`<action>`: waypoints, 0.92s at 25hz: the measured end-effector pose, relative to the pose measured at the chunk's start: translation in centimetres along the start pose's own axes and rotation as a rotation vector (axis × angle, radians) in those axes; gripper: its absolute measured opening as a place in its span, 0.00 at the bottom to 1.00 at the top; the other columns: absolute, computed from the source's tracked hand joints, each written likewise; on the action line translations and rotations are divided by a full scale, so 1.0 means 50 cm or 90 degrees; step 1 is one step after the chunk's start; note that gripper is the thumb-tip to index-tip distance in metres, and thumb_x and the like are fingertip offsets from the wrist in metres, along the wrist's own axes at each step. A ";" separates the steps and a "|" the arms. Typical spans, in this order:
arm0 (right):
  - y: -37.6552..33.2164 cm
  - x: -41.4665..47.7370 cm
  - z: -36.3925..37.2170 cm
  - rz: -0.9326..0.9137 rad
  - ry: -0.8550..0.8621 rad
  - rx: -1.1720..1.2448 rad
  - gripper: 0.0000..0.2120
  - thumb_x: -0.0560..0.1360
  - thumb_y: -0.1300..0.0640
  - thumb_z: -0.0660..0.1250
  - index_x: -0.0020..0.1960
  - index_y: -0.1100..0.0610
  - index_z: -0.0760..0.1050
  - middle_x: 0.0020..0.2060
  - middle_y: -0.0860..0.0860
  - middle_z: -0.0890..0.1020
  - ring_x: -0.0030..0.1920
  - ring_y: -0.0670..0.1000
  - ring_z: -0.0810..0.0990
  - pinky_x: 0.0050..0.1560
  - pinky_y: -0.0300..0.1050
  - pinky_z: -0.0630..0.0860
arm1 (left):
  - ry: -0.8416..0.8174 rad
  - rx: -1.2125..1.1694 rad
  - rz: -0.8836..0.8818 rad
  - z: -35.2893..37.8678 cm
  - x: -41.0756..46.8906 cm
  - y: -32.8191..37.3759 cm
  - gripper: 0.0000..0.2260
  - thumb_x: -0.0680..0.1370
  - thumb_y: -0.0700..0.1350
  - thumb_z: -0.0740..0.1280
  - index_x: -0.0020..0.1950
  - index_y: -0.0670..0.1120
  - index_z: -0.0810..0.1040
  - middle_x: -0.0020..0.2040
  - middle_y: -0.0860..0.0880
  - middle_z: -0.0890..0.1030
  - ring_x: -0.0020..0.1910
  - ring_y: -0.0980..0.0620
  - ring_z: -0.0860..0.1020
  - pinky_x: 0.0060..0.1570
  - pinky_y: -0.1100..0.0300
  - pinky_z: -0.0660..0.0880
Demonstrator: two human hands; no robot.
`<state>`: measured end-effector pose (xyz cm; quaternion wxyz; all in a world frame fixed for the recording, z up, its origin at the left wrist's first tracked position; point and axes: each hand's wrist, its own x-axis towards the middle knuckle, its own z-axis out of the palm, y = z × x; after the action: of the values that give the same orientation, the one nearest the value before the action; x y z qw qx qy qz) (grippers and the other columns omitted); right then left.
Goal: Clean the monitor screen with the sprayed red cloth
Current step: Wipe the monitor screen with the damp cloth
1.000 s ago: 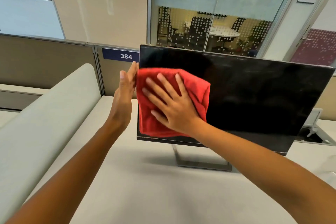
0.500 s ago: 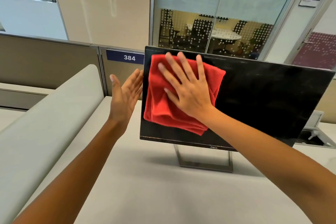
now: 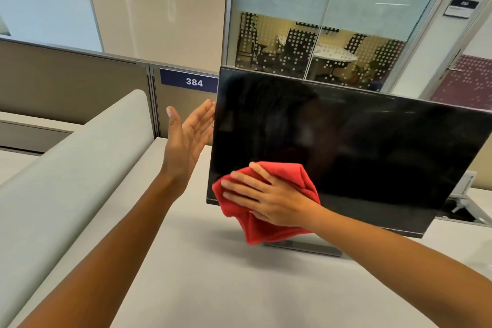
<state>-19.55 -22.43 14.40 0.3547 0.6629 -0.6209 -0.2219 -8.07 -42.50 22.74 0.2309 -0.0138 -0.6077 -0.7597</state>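
A dark monitor (image 3: 359, 146) stands on a thin metal stand (image 3: 306, 247) on the pale desk (image 3: 213, 287), its screen switched off. A crumpled red cloth (image 3: 266, 229) lies against the screen's lower left corner, part of it hanging below the bezel. My right hand (image 3: 266, 197) presses the cloth flat to the screen with straight, spread fingers. My left hand (image 3: 189, 138) is held upright with straight fingers, its fingertips at the monitor's left edge.
A padded grey divider (image 3: 66, 181) runs along the desk's left side. Behind the monitor is a partition with a blue "384" plate (image 3: 194, 82), then a glass-walled meeting room. A grey device (image 3: 463, 194) sits behind the monitor's right end.
My right hand has swept the red cloth from the screen's upper left down to its lower left corner. The left hand has stayed at the monitor's left edge.
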 end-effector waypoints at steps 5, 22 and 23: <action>0.100 0.019 -0.044 0.112 0.135 -0.013 0.22 0.83 0.60 0.55 0.77 0.58 0.62 0.76 0.54 0.65 0.78 0.57 0.61 0.79 0.59 0.54 | -0.006 -0.034 -0.003 -0.003 0.002 0.000 0.30 0.80 0.59 0.34 0.74 0.50 0.62 0.73 0.53 0.68 0.72 0.57 0.66 0.73 0.59 0.60; 0.250 0.091 -0.119 0.583 0.283 -0.100 0.20 0.83 0.49 0.56 0.68 0.60 0.73 0.58 0.54 0.81 0.57 0.56 0.79 0.65 0.54 0.71 | -0.009 0.019 0.003 -0.003 -0.003 -0.009 0.27 0.81 0.59 0.36 0.73 0.54 0.63 0.72 0.57 0.70 0.71 0.60 0.68 0.73 0.57 0.60; 0.252 0.067 -0.116 0.587 0.288 -0.107 0.20 0.84 0.49 0.56 0.68 0.60 0.72 0.59 0.54 0.80 0.58 0.56 0.79 0.66 0.54 0.70 | -0.007 0.026 0.003 -0.001 -0.003 -0.009 0.26 0.81 0.58 0.36 0.73 0.55 0.63 0.72 0.57 0.69 0.71 0.60 0.67 0.73 0.57 0.60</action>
<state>-23.27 -24.28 28.06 0.5931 0.3207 -0.7363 0.0572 -8.08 -42.44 22.27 0.2291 -0.0147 -0.6246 -0.7464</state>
